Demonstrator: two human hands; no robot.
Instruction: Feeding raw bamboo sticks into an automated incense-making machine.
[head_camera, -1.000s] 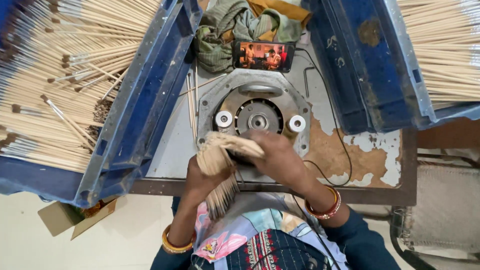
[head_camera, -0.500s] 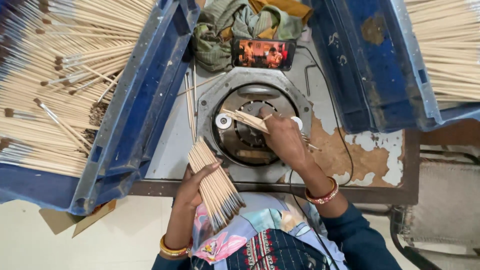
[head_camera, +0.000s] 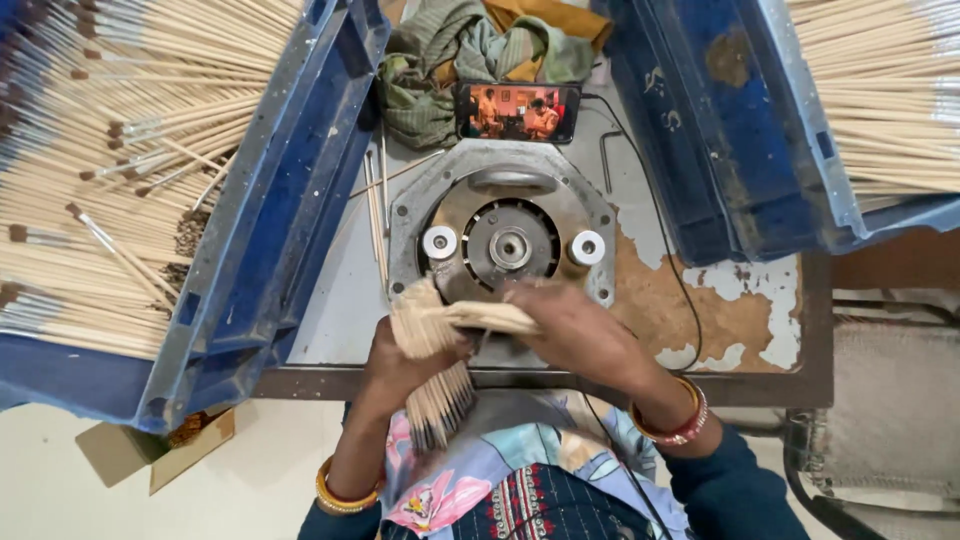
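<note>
My left hand (head_camera: 395, 368) grips a bundle of thin pale wooden sticks (head_camera: 440, 408) that fans toward my lap. My right hand (head_camera: 580, 335) holds a few sticks (head_camera: 480, 316) pulled sideways from the bundle's top, just in front of the round grey metal machine head (head_camera: 505, 240) with its two white rollers. Both hands meet at the near edge of the worn table (head_camera: 720, 320). Bangles sit on both wrists.
A blue crate (head_camera: 260, 240) at the left holds many sticks with dark tips. Another blue crate (head_camera: 720, 130) of plain sticks is at the right. A phone (head_camera: 518, 111) with a lit screen leans on crumpled cloth (head_camera: 440, 60) behind the machine. Loose sticks (head_camera: 376, 215) lie beside it.
My right hand has come back from the machine's centre to the bundle's top. My left hand has lifted the bundle closer to the machine edge.
</note>
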